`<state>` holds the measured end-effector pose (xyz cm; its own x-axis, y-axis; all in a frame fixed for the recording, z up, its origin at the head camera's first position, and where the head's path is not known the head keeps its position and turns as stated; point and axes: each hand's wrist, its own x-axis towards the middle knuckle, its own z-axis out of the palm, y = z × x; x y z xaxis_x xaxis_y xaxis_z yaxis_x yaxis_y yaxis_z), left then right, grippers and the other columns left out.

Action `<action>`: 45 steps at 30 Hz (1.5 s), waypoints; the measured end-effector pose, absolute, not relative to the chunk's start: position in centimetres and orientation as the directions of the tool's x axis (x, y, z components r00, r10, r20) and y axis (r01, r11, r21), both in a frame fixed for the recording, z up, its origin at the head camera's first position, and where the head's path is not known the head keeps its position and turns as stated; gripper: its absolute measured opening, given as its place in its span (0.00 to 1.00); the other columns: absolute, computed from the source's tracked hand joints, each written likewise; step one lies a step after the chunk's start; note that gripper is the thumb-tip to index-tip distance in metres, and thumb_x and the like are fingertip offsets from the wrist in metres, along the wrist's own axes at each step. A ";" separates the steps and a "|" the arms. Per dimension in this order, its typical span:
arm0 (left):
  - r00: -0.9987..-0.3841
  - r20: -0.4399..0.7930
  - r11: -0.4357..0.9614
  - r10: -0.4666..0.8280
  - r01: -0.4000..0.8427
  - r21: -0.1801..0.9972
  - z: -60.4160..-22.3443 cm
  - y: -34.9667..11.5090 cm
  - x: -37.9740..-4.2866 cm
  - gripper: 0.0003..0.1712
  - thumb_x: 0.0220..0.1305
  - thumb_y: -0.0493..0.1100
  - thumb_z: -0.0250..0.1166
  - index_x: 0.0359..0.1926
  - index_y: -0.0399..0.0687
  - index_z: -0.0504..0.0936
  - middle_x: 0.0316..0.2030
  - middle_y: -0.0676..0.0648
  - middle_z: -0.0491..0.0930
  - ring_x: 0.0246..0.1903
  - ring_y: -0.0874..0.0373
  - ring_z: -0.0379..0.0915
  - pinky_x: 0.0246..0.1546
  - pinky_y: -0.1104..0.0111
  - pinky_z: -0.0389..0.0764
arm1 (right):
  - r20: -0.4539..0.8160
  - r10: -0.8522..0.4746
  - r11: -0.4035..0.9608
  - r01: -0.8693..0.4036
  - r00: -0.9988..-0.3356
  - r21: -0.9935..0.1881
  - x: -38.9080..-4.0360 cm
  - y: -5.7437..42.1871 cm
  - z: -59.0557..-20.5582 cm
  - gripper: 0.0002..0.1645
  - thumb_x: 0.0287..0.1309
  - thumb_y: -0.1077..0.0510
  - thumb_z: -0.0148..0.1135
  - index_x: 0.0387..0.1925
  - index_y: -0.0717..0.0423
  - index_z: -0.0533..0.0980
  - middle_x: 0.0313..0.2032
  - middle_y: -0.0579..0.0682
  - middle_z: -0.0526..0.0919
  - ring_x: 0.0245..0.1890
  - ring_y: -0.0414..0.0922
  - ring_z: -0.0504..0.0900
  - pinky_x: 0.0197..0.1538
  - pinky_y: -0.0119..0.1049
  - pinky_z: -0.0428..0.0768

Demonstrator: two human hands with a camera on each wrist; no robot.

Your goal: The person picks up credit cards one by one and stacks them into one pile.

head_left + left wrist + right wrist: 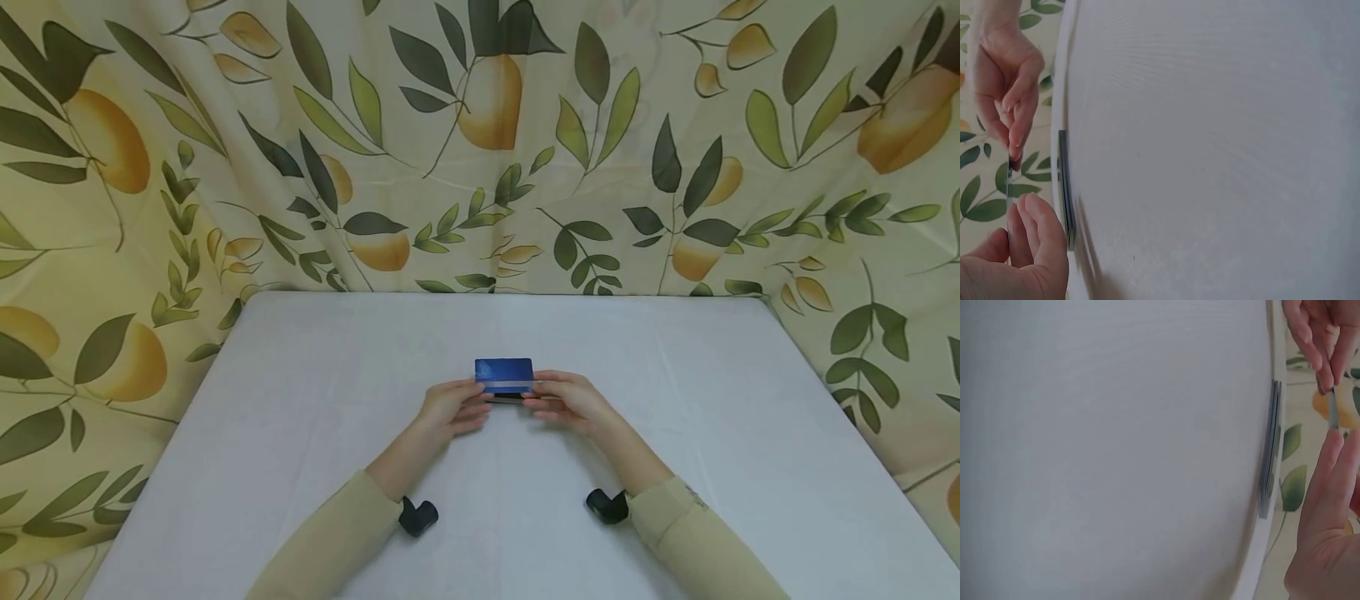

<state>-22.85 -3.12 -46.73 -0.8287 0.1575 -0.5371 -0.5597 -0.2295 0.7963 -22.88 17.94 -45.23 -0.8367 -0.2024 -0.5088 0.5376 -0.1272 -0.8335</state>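
A blue card (503, 375) with a pale stripe along its lower part is held up between both hands. My left hand (451, 407) pinches its left end between thumb and fingers. At the opposite end, the thumb and fingers of my right hand (573, 401) pinch it too. Seen edge-on in the left wrist view, the card (1009, 187) is a thin line spanning the two hands. Beneath it, a thin dark stack of flat pieces (1066, 187) lies on the table, apart from the held card. The head view shows only a dark strip of that stack.
A white cloth covers the table (300, 358). Behind and beside it hangs a curtain (465, 192) printed with leaves and fruit. Small black devices (418, 517) sit at both wrists, by the beige sleeves (337, 533).
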 end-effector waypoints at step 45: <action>-0.874 -0.478 -0.081 0.091 -0.485 0.871 -47.8 -1.2 -23.4 0.24 0.59 0.32 0.60 0.58 0.36 0.70 0.20 0.45 0.81 0.11 0.63 0.74 0.11 0.75 0.76 | -0.568 -0.035 0.004 0.569 -0.822 -0.823 -22.3 18.5 -46.2 0.28 0.59 0.65 0.54 0.62 0.61 0.64 0.30 0.52 0.85 0.26 0.42 0.84 0.29 0.32 0.82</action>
<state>-23.38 -1.25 -47.79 -0.8735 0.0907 -0.4783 -0.4852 -0.0814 0.8706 -22.30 18.48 -46.21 -0.8220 -0.0355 -0.5683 0.5686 0.0044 -0.8226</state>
